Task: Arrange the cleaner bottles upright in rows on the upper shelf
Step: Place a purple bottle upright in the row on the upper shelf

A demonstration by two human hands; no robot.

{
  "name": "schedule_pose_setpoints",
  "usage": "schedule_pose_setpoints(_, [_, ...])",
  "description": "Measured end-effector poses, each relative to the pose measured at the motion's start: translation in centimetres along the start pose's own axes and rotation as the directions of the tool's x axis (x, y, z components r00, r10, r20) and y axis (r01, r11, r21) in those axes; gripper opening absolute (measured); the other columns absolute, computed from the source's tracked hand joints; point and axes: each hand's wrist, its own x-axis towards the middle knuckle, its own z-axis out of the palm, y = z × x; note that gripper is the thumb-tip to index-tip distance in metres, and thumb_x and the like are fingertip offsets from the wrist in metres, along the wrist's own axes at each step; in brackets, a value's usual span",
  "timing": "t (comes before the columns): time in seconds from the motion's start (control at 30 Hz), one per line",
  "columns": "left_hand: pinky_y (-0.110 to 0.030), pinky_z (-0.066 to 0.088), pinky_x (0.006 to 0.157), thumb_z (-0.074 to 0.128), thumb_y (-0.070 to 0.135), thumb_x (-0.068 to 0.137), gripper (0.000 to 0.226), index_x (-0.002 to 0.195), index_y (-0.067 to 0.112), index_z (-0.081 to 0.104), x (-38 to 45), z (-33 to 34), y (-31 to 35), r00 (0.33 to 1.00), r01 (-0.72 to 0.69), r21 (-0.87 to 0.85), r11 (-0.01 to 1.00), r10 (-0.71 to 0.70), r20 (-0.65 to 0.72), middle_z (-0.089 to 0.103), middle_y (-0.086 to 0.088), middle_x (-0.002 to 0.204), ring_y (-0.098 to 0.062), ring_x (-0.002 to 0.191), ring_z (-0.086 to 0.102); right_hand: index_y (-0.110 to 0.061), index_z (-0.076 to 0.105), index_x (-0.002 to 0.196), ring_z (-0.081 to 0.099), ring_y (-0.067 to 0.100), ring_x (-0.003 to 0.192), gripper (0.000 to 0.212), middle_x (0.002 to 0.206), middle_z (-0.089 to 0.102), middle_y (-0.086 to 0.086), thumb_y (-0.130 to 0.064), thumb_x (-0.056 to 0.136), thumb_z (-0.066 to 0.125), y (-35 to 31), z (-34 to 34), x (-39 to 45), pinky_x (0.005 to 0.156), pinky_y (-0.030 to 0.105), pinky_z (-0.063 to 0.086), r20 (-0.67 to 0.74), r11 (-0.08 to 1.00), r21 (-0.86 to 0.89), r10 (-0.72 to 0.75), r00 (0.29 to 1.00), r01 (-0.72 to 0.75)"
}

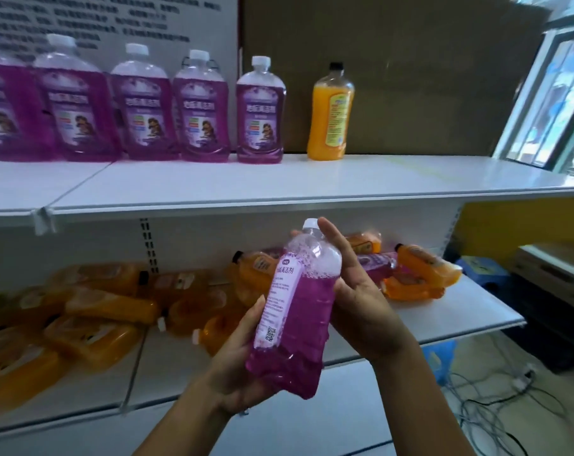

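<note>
A person's left hand (243, 366) cupped the base of a purple cleaner bottle (295, 311), fingers curled up along its labelled side, while the right hand (354, 291) braced the opposite side with its fingers straight against the shoulder and the white cap (310, 223). The bottle stood tilted in front of the lower shelf (476, 311), below the upper shelf (279, 185).

Left of the fingers, orange cleaner bottles (91, 317) lay heaped on their sides on the lower shelf. Above the hands, a row of purple bottles (141, 103) stood upright at the back of the upper shelf, with a single upright orange bottle (330, 111) closing the row on the right. Right of the fingers, further orange bottles (423, 271) and a purple one lay jumbled together.

The held bottle was roughly three-quarters full of purple liquid, foam filling its neck; the shelved bottles looked similarly full behind closed caps.

The likeliest mishap appeared to be a slip on the lift: only the left hand truly gripped, and the liquid's weight could pull the bottle free. Set down carelessly, it could also knock its upright neighbours over.
</note>
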Motion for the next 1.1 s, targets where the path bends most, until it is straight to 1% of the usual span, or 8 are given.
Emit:
schedule_pose_setpoints(0.1, [-0.046,0.056,0.08,0.084,0.04,0.072,0.069,0.13,0.009,0.062,1.1,0.3,-0.3,0.998,0.055,0.052,0.997,-0.053,-0.031,0.067,-0.024,0.114,-0.035,0.1,0.068,-0.036,0.046,0.144,0.057,0.033,0.128,0.075,0.145,0.054,0.006,-0.04,0.076,0.08,-1.1,-0.2,-0.4,0.1,0.048,0.052,-0.061,0.998,-0.023,-0.06,0.996,0.059])
schedule_pose_setpoints(0.17, [-0.043,0.057,0.069,0.071,0.049,0.079,0.067,0.133,0.012,0.057,1.6,1.1,-0.2,0.992,0.056,0.236,0.97,-0.028,-0.12,0.067,-0.025,0.107,-0.036,0.086,0.07,-0.035,0.055,0.136,0.066,0.029,0.111,0.076,0.133,0.062,0.009,-0.049,0.067,0.084,-2.0,0.2,-0.5,0.085,0.042,0.06,-0.137,0.993,-0.071,-0.103,0.985,0.094])
schedule_pose_setpoints(0.3, [-0.031,0.056,0.068,0.035,0.049,0.1,0.045,0.111,0.019,0.067,1.2,2.4,0.5,0.882,-0.107,0.74,0.664,0.406,-0.237,0.074,-0.012,0.095,-0.027,0.081,0.072,-0.029,0.062,0.126,0.068,0.021,0.11,0.064,0.122,0.069,-0.003,-0.04,0.066,0.082,-3.6,2.4,-0.2,0.084,0.031,0.058,-0.185,0.955,-0.226,-0.238,0.953,0.194])
schedule_pose_setpoints(0.43, [-0.021,0.056,0.076,0.038,0.048,0.096,0.039,0.117,0.033,0.067,-1.8,3.7,2.7,0.766,-0.328,0.854,0.404,0.643,-0.01,0.073,0.002,0.108,-0.013,0.098,0.071,-0.021,0.057,0.129,0.062,0.019,0.122,0.064,0.133,0.061,-0.004,-0.032,0.071,0.08,-4.4,5.5,1.4,0.092,0.034,0.057,-0.121,0.881,-0.362,-0.369,0.922,0.305])
schedule_pose_setpoints(0.57, [-0.017,0.053,0.087,0.05,0.046,0.092,0.043,0.132,0.029,0.054,-5.5,3.8,5.4,0.646,-0.338,0.932,0.131,0.753,0.129,0.066,0.019,0.122,-0.003,0.114,0.062,-0.035,0.056,0.127,0.054,0.016,0.128,0.06,0.142,0.048,0.0,-0.022,0.075,0.082,-4.5,8.8,4.4,0.094,0.029,0.056,0.039,0.771,-0.507,-0.426,0.904,0.386])
schedule_pose_setpoints(0.77, [-0.018,0.05,0.092,0.078,0.032,0.078,0.076,0.141,0.037,0.035,-9.5,4.6,8.0,0.597,-0.201,0.979,-0.016,0.791,0.136,0.058,0.022,0.131,-0.004,0.119,0.059,-0.04,0.057,0.125,0.047,0.005,0.131,0.059,0.137,0.046,-0.006,-0.023,0.076,0.084,-3.4,14.2,8.8,0.099,0.03,0.053,0.112,0.732,-0.497,-0.479,0.871,0.467])
schedule_pose_setpoints(0.87, [-0.016,0.05,0.089,0.074,0.024,0.082,0.069,0.139,0.035,0.038,-10.8,4.7,9.1,0.467,-0.122,0.987,-0.102,0.872,0.148,0.061,0.021,0.125,-0.002,0.115,0.061,-0.034,0.059,0.128,0.05,0.006,0.126,0.06,0.134,0.048,-0.004,-0.022,0.075,0.085,-3.1,17.0,10.3,0.097,0.024,0.053,0.146,0.759,-0.451,-0.456,0.878,0.469])
schedule_pose_setpoints(1.1, [-0.016,0.053,0.084,0.061,0.01,0.09,0.063,0.143,0.032,0.034,-17.0,4.4,11.1,0.294,-0.046,0.995,-0.084,0.951,0.094,0.061,0.026,0.125,0.0,0.113,0.062,-0.048,0.035,0.146,0.034,0.01,0.141,0.084,0.149,0.028,-0.009,-0.011,0.084,0.078,-3.4,21.4,13.3,0.103,0.028,0.05,0.59,0.692,-0.475,-0.207,0.781,0.543])
